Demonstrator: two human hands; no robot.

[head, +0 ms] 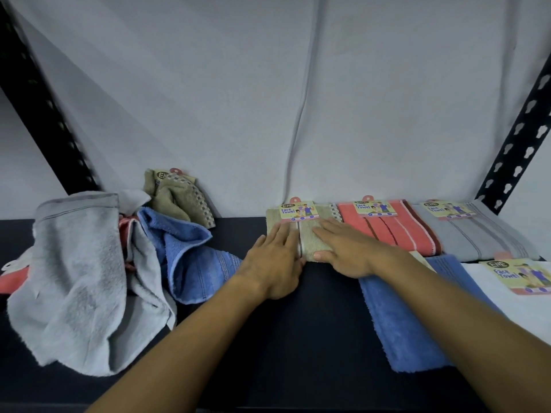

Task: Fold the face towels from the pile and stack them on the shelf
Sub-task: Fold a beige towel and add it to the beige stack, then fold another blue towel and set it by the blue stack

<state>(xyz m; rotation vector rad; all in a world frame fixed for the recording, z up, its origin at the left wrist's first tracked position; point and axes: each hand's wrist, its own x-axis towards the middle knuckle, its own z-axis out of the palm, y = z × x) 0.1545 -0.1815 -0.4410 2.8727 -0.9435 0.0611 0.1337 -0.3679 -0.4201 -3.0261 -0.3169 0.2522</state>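
Note:
A folded beige face towel [308,238] with a paper label lies on the dark shelf [298,323] near the back wall. My left hand [275,260] presses flat on its left part, fingers straight. My right hand [346,251] lies flat on its right part, fingers straight too. To the left sits the loose pile: a grey towel [80,281], a blue towel [190,257], a beige towel [179,198] and a bit of coral cloth. Right of the beige towel lie folded coral [393,231] and grey [480,234] towels, with a blue [399,317] and a white one [524,305] in front.
A pale wall closes the back of the shelf. Black perforated uprights stand at the far left [44,114] and far right [518,138]. Bare dark shelf surface shows between the pile and the folded towels, under my forearms.

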